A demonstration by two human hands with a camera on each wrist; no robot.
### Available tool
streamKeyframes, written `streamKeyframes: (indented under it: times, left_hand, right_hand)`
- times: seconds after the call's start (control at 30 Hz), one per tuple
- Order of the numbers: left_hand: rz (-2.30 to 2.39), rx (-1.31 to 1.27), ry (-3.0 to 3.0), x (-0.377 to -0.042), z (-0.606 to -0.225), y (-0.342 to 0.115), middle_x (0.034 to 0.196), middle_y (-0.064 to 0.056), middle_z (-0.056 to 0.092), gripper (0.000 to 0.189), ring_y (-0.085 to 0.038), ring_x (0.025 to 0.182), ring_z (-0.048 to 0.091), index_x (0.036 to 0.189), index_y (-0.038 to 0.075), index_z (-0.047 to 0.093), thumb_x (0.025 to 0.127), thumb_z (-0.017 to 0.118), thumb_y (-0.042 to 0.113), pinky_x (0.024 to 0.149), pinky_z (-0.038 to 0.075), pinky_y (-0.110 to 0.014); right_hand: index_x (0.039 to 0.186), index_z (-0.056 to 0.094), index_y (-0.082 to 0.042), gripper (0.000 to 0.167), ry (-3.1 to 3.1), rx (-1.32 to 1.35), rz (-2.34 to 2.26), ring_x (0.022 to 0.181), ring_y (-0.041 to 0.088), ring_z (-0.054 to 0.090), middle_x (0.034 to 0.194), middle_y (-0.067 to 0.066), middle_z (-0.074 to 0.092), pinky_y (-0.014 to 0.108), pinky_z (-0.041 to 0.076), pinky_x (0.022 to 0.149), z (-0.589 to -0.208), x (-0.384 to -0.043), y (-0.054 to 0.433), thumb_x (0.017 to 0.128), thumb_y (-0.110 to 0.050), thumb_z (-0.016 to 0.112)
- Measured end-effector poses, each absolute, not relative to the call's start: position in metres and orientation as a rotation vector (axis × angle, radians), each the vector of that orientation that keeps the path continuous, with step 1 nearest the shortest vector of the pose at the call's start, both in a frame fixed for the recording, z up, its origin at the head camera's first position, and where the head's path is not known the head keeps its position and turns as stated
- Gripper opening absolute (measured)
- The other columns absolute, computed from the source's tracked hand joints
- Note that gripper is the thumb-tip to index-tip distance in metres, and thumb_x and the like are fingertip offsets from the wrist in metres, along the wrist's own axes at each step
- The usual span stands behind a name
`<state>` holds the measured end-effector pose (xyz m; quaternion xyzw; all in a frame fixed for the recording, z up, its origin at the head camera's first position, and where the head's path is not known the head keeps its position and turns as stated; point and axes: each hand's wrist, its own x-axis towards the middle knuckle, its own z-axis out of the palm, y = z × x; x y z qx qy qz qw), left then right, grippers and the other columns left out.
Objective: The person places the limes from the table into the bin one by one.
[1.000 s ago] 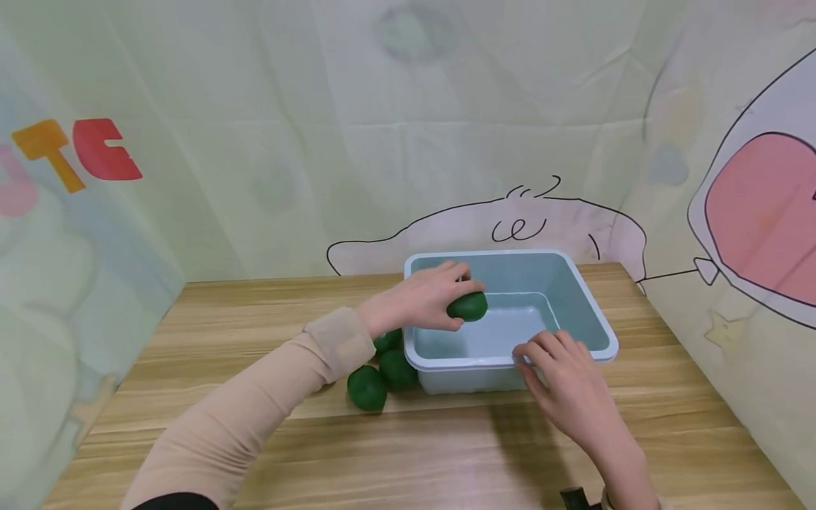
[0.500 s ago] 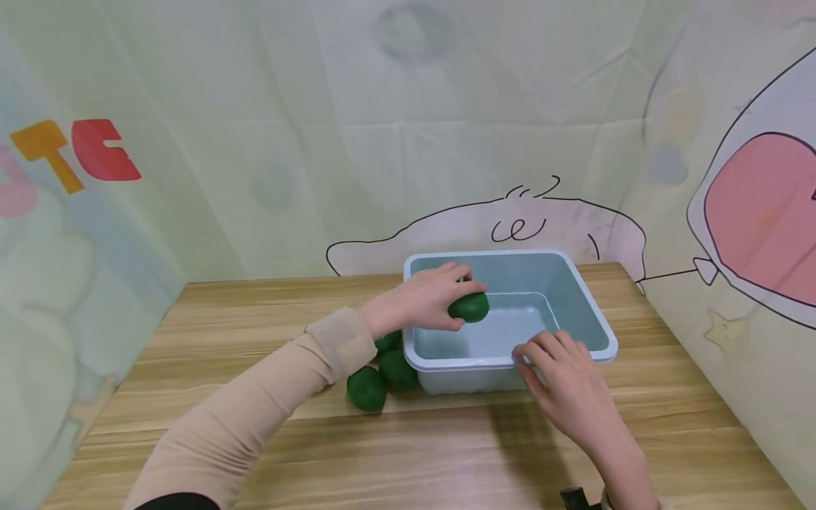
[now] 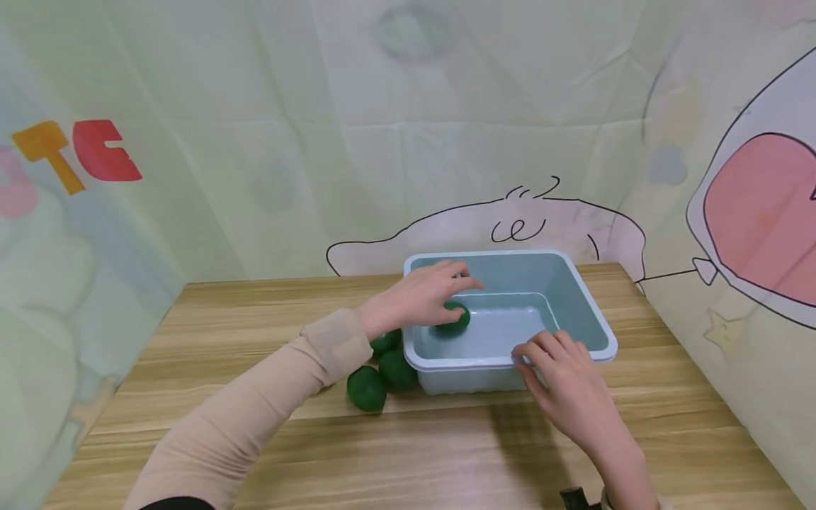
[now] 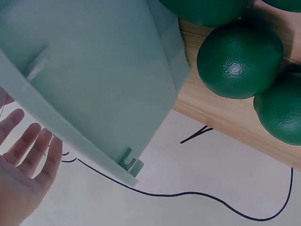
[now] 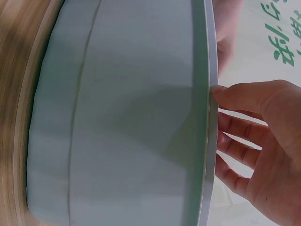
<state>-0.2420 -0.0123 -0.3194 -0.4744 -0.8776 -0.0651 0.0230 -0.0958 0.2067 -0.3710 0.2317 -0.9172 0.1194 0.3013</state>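
My left hand [image 3: 426, 294] hovers over the left part of a light blue plastic bin [image 3: 472, 364], its fingers apart. Below its thumb, a dark green, smooth oval fruit [image 3: 455, 325] lies in the bin, partly hidden by the hand. My right hand [image 3: 569, 389] pinches the bin's front rim, thumb outside and fingers over the top. In the right wrist view, the thumb tip presses against the edge of the rim [image 5: 210, 122]. Several similar green fruits [image 3: 367, 389] sit on the table against the bin's left side; the left wrist view shows their glossy skin [image 4: 230, 66] closely.
The bin stands on a wood-grain table [image 3: 255, 312] near its back edge. Behind and beside the table hangs a printed cloth backdrop [image 3: 280, 156] with cartoon drawings. A dark strap piece [image 3: 576, 498] shows near my right wrist.
My left hand has let go of the green fruit, which has dropped to the bin's floor a little to the left. My fingers have spread. The right hand stays on the rim.
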Motion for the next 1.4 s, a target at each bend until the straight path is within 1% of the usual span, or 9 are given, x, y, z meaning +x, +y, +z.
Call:
streamKeyframes:
  times: [0.13,0.33,0.5,0.63,0.87,1.17,1.4]
  left_hand:
    - [-0.198,-1.463,-2.700,-0.241,-0.319,-0.014,0.117,-0.001,0.056,0.043,-0.015,0.099,0.053,0.133,0.020,0.057,0.090,0.063,0.026,0.074,0.048,-0.026]
    - [-0.228,-1.443,-2.670,-0.239,-0.321,-0.018,0.117,-0.001,0.057,0.042,-0.016,0.101,0.055,0.131,0.020,0.058,0.090,0.064,0.024,0.078,0.049,-0.027]
    - [-0.241,-1.416,-2.665,-0.238,-0.323,-0.021,0.117,-0.001,0.058,0.041,-0.016,0.101,0.055,0.131,0.020,0.059,0.090,0.064,0.025,0.079,0.050,-0.027]
    - [-0.194,-1.416,-2.617,-0.236,-0.325,-0.023,0.116,-0.001,0.058,0.040,-0.017,0.100,0.056,0.130,0.019,0.059,0.090,0.063,0.025,0.077,0.050,-0.027]
    - [-0.118,-1.460,-2.486,-0.228,-0.327,-0.026,0.113,-0.002,0.061,0.036,-0.018,0.098,0.057,0.123,0.014,0.063,0.089,0.065,0.022,0.071,0.050,-0.028]
    - [-0.041,-1.421,-2.477,-0.218,-0.331,-0.030,0.114,-0.001,0.061,0.035,-0.017,0.099,0.057,0.124,0.017,0.064,0.090,0.063,0.026,0.067,0.047,-0.027]
    - [-0.028,-1.395,-2.444,-0.211,-0.335,-0.033,0.113,0.000,0.062,0.036,-0.018,0.101,0.056,0.124,0.018,0.064,0.089,0.063,0.025,0.068,0.047,-0.028]
  right_hand:
    - [0.090,0.067,-0.016,0.017,-2.443,0.615,0.323,0.083,0.015,0.048,0.088,-0.005,0.060,0.030,0.036,0.067,-0.371,-0.096,0.208,0.077,-0.011,0.075]
    - [0.090,0.067,-0.016,0.016,-2.439,0.617,0.332,0.082,0.015,0.048,0.087,-0.005,0.060,0.030,0.036,0.067,-0.372,-0.097,0.208,0.077,-0.011,0.075]
    - [0.090,0.068,-0.017,0.017,-2.439,0.610,0.332,0.082,0.015,0.048,0.087,-0.006,0.060,0.030,0.036,0.067,-0.372,-0.097,0.208,0.077,-0.010,0.076]
    - [0.090,0.068,-0.017,0.017,-2.442,0.607,0.332,0.082,0.015,0.048,0.088,-0.005,0.061,0.031,0.036,0.067,-0.372,-0.096,0.208,0.077,-0.010,0.076]
    - [0.090,0.068,-0.017,0.017,-2.443,0.600,0.329,0.082,0.015,0.049,0.087,-0.006,0.060,0.031,0.037,0.068,-0.371,-0.096,0.208,0.077,-0.010,0.076]
    - [0.090,0.068,-0.016,0.016,-2.453,0.611,0.330,0.082,0.016,0.048,0.087,-0.004,0.061,0.031,0.036,0.067,-0.371,-0.096,0.207,0.077,-0.010,0.076]
    - [0.090,0.067,-0.017,0.017,-2.441,0.610,0.328,0.082,0.015,0.049,0.087,-0.005,0.060,0.030,0.036,0.067,-0.372,-0.097,0.207,0.077,-0.010,0.076]
